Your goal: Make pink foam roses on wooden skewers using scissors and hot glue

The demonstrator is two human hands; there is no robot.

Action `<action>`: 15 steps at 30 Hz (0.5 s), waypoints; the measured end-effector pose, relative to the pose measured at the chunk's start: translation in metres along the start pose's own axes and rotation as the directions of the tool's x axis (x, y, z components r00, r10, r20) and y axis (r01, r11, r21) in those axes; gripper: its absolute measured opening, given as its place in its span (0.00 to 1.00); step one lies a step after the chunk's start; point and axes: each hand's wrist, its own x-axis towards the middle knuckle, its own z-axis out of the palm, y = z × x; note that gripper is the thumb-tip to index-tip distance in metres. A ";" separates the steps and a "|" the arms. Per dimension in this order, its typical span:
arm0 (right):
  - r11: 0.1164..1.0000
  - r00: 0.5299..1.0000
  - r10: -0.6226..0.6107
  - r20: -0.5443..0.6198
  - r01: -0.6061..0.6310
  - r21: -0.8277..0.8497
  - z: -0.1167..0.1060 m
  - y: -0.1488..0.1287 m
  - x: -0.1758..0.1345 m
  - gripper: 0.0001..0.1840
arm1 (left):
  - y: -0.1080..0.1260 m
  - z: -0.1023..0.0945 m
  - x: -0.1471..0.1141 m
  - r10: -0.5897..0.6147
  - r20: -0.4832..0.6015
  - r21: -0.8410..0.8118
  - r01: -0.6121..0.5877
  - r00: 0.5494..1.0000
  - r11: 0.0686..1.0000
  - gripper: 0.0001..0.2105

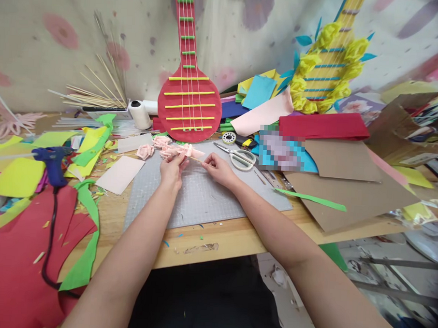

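Note:
My left hand is closed on a pale pink crepe-paper flower, its petals showing above the fingers. A thin wooden stick runs from the flower towards my right hand, whose thumb and fingertips pinch its other end. Both hands are just above the grey cutting mat. More pink paper roses lie to the left of my left hand. White-handled scissors rest on the mat, close behind my right hand. How the paper is fixed to the stick is too small to tell.
A red paper lute stands behind the mat, and a yellow one at the back right. On the left lie a blue glue gun with its cord and red paper. Brown cardboard covers the right.

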 end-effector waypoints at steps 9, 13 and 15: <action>0.999 0.998 -0.046 0.042 0.045 0.017 0.002 -0.002 -0.001 0.14 | -0.002 0.000 -0.001 -0.008 0.013 -0.002 0.008 1.000 1.000 0.11; 0.997 0.997 -0.072 0.011 0.072 -0.009 0.002 0.000 0.000 0.14 | -0.003 -0.001 -0.001 0.002 0.018 0.007 -0.002 1.000 1.000 0.12; 0.995 0.996 -0.090 -0.003 0.090 -0.035 0.001 0.003 0.000 0.13 | -0.003 -0.001 -0.002 -0.002 0.014 0.014 0.002 1.000 1.000 0.12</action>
